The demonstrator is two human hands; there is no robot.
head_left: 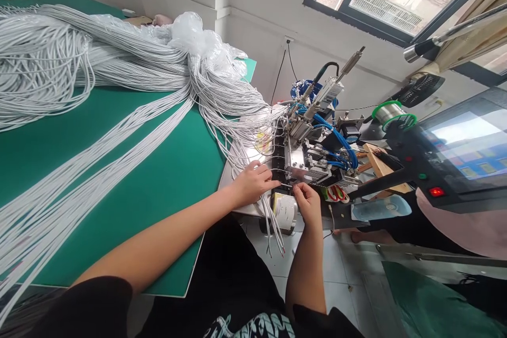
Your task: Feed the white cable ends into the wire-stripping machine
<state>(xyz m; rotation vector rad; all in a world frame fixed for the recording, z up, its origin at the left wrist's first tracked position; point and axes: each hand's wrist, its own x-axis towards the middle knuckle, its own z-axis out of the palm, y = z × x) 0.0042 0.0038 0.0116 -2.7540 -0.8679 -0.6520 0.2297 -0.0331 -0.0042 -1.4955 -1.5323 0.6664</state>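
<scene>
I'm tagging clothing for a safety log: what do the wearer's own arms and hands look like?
The left hand and right hand are bare, without gloves. Both forearms are uncovered, with no watch or bracelet visible. The short sleeves are plain black, matching the shirt, which has a pale print in front.

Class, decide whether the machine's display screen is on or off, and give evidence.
On: the display screen shows blue and yellowish blocks, and a red light glows beside it.
</scene>
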